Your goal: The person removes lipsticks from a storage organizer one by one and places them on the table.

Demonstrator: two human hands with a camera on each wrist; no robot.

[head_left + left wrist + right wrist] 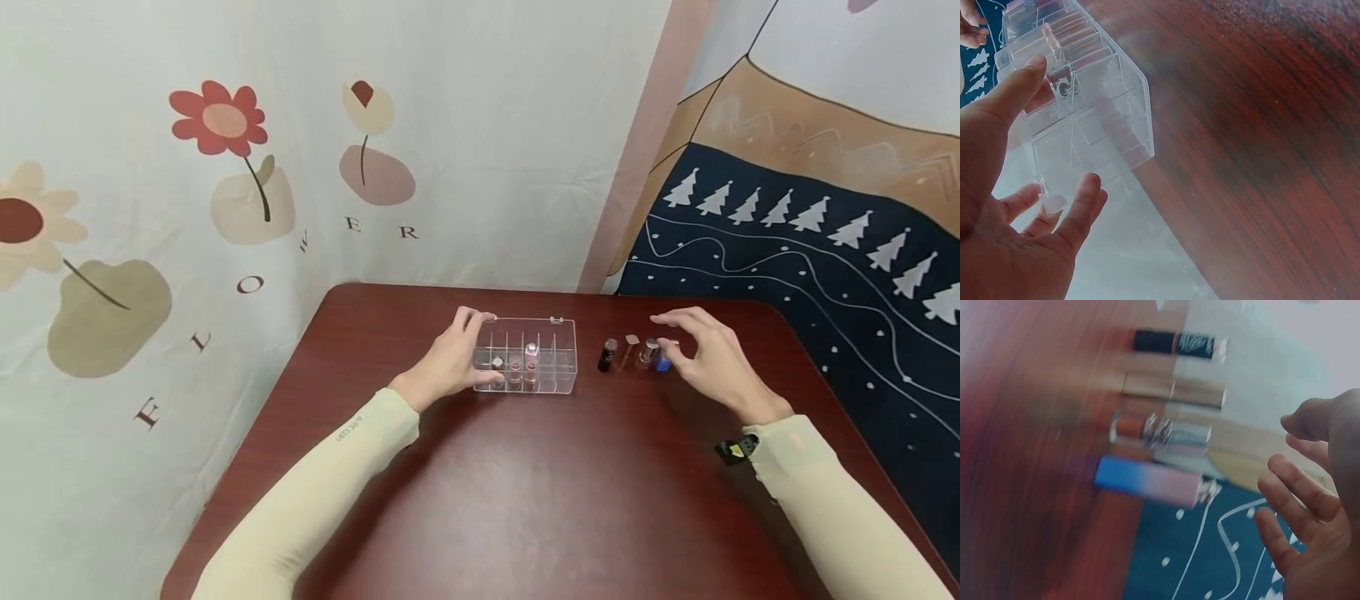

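A clear plastic divided box (566,382) stands on the table, and my left hand (447,360) holds its left end. The thumb lies at the front and the fingers reach round the end. Several small lipstick tubes (515,373) sit in its left and middle compartments. My right hand (708,360) hovers with spread fingers beside a row of upright lipsticks, holding nothing. That row has a black lipstick (1172,344), a gold-brown lipstick (1172,389), a clear-cased lipstick with an orange-red part (1130,427), and a blue-to-pink lipstick (1147,481) nearest the hand.
The dark red-brown table (517,500) extends in front of the box and lipsticks. Behind it hangs a pale flower-print curtain (480,233). To the right is a dark blue cloth (750,250) with white trees. A watch (737,450) is on the right wrist.
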